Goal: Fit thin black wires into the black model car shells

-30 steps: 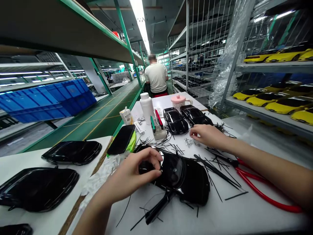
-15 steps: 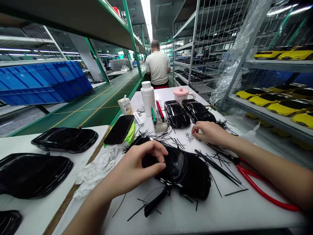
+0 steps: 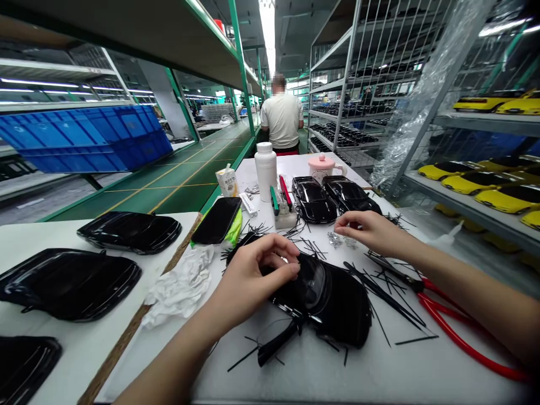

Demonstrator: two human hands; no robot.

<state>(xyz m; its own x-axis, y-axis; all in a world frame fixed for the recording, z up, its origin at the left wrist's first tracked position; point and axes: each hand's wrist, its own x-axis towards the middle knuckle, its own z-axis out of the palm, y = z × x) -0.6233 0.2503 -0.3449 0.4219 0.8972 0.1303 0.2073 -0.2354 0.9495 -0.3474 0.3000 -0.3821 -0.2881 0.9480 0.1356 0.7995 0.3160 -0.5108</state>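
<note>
A glossy black model car (image 3: 348, 301) lies before me, a door (image 3: 276, 344) swung out on its near side. Over its left part is my left hand (image 3: 255, 275), thumb and fingertips brought together. A tiny bright spot shows between those fingers, too small to name. My right hand (image 3: 373, 230) hovers beyond the car with its fingers pinched, just above small silver parts (image 3: 334, 241) scattered on the table. Whether it holds one of them is hidden. Thin black strips (image 3: 390, 287) lie around the car, and red-handled cutters (image 3: 442, 320) rest under my right forearm.
More black model cars stand at the back (image 3: 314, 199) and on the left table (image 3: 71, 284). A white bottle (image 3: 265, 174), a pink-lidded mug (image 3: 321, 166), a phone (image 3: 217, 220) and crumpled tissue (image 3: 181, 287) are nearby. A person (image 3: 282, 121) sits ahead, back turned.
The whole view has shifted, so things appear farther right. My left thumb and fingertips have come closer together. My right hand stays by the silver parts, its fingers drawn more tightly together.
</note>
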